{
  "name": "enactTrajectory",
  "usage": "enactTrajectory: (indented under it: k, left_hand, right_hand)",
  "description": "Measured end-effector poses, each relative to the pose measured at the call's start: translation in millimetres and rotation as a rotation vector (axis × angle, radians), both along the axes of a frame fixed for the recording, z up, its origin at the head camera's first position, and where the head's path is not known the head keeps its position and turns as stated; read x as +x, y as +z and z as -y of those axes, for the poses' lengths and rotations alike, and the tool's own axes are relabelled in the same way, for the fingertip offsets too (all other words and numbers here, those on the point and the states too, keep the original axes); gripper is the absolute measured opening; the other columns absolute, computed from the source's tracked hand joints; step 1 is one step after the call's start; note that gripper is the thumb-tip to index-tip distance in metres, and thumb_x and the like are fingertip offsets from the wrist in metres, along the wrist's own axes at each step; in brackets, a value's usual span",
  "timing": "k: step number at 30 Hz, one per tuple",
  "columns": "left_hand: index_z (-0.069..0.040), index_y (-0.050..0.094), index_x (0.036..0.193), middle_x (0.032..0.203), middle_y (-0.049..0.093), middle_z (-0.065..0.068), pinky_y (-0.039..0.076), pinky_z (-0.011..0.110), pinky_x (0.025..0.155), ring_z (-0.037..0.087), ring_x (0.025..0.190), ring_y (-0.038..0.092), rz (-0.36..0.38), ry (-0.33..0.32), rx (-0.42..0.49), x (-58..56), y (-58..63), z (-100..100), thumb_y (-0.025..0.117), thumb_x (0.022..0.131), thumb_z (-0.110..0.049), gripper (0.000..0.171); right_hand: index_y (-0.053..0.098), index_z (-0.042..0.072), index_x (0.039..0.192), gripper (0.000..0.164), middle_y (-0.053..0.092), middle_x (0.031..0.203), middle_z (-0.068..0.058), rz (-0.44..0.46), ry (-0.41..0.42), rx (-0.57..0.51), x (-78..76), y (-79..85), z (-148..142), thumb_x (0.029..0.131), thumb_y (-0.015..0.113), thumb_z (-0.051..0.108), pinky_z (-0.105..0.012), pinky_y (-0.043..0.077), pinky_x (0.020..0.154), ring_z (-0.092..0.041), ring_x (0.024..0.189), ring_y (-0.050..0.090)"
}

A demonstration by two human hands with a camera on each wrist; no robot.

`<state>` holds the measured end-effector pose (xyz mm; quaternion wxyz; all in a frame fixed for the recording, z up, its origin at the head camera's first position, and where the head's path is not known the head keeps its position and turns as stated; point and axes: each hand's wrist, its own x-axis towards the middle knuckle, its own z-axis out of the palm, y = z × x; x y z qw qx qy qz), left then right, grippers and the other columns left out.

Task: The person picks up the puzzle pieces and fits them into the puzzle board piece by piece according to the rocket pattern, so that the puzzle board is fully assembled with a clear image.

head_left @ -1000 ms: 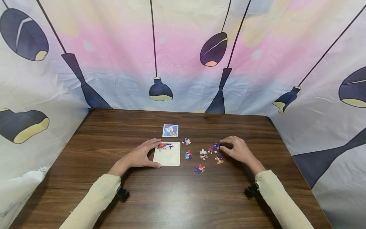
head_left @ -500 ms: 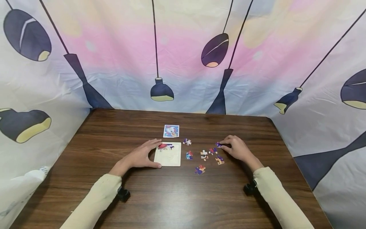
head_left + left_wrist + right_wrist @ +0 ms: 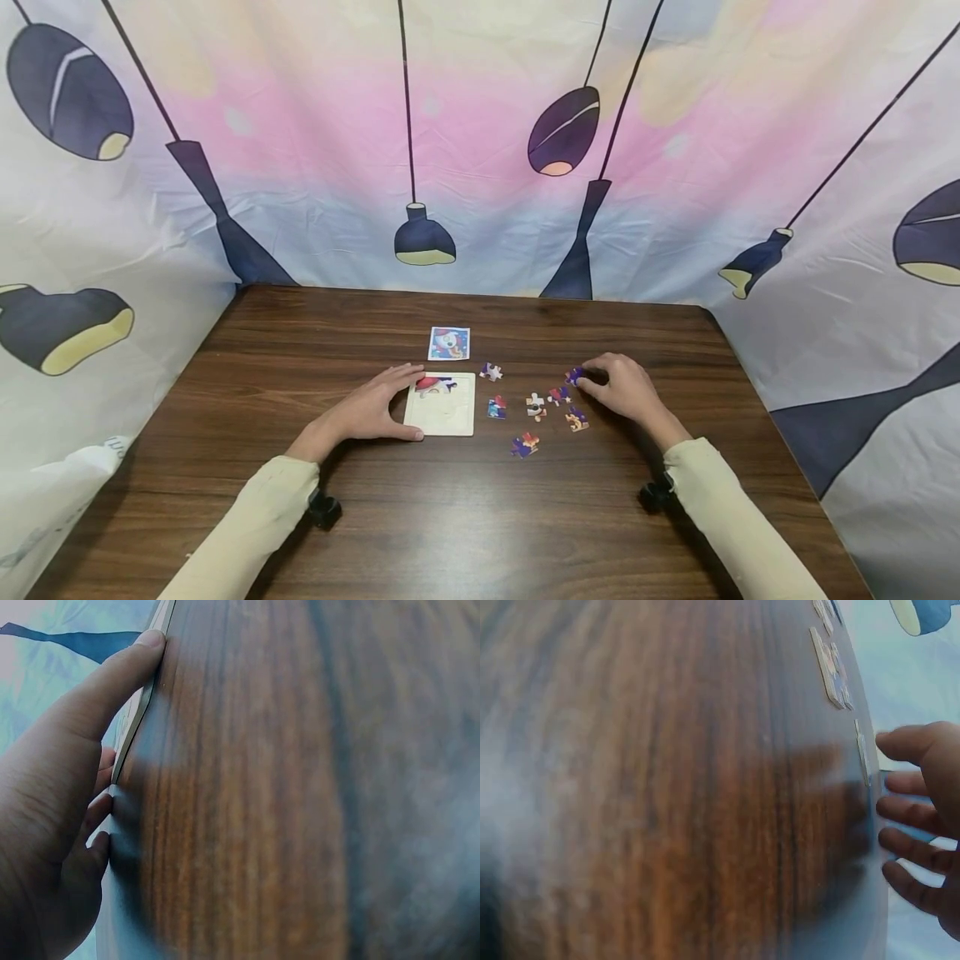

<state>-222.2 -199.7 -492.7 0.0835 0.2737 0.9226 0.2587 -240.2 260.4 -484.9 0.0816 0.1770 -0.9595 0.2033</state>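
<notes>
In the head view, the left hand (image 3: 375, 408) grips the puzzle tray (image 3: 446, 414), fingers at its far corner, thumb at the near edge. The purple piece (image 3: 574, 377) lies at the right fingertips; whether the right hand (image 3: 630, 392) pinches it, I cannot tell. The picture card (image 3: 449, 343) sits beyond the left fingers.

In the left wrist view, the thumb (image 3: 150, 643) presses the tray's edge.

In the right wrist view, thumb and fingers stand apart, a piece (image 3: 862, 752) just beside the thumb.
</notes>
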Motion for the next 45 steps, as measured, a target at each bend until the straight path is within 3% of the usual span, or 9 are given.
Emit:
enactTrajectory:
  k: [6,14,28,36,45]
  left_hand:
    - [-0.013,0.040,0.158,0.166,0.032,0.009,0.026,0.062,0.119,0.039,0.154,0.022,0.006,0.001,-0.003,-0.4,-1.0,0,0.080,0.072,-0.072,0.112]
    - [-0.015,0.039,0.159,0.166,0.032,0.008,0.027,0.063,0.119,0.039,0.154,0.021,0.015,0.005,-0.008,-0.4,-1.6,-1,0.080,0.071,-0.073,0.113]
    - [-0.014,0.039,0.159,0.166,0.031,0.009,0.026,0.063,0.118,0.040,0.154,0.021,0.021,0.007,-0.011,0.3,0.0,-1,0.080,0.072,-0.072,0.112]
    - [-0.015,0.038,0.159,0.167,0.030,0.009,0.027,0.064,0.118,0.040,0.154,0.020,0.020,0.004,-0.015,0.1,-0.6,-1,0.080,0.072,-0.073,0.113]
    - [-0.015,0.038,0.159,0.166,0.030,0.009,0.026,0.064,0.118,0.040,0.154,0.020,0.023,0.013,-0.011,0.7,0.2,0,0.080,0.072,-0.073,0.113]
  right_hand:
    - [0.079,0.006,0.112,0.042,0.072,0.108,-0.011,0.022,-0.048,0.023,1.5,-1.6,3,0.089,0.079,0.041,-0.053,0.055,0.083,-0.031,0.099,0.067]
    - [0.079,0.006,0.111,0.033,0.071,0.100,-0.006,0.019,-0.026,0.031,-1.1,-2.2,5,0.089,0.080,0.031,-0.048,0.055,0.076,-0.027,0.092,0.067]
    - [0.078,0.010,0.115,0.031,0.076,0.105,-0.006,-0.048,0.084,-0.004,-8.3,9.2,7,0.089,0.077,0.026,-0.050,0.055,0.082,-0.027,0.097,0.066]
    - [0.079,0.011,0.114,0.030,0.075,0.104,-0.005,-0.129,0.175,-0.047,-5.1,18.9,27,0.089,0.078,0.027,-0.049,0.056,0.084,-0.025,0.097,0.067]
    - [0.081,0.014,0.109,0.025,0.077,0.103,-0.002,-0.141,0.286,-0.114,-8.9,22.0,57,0.088,0.079,0.027,-0.044,0.057,0.080,-0.020,0.094,0.069]
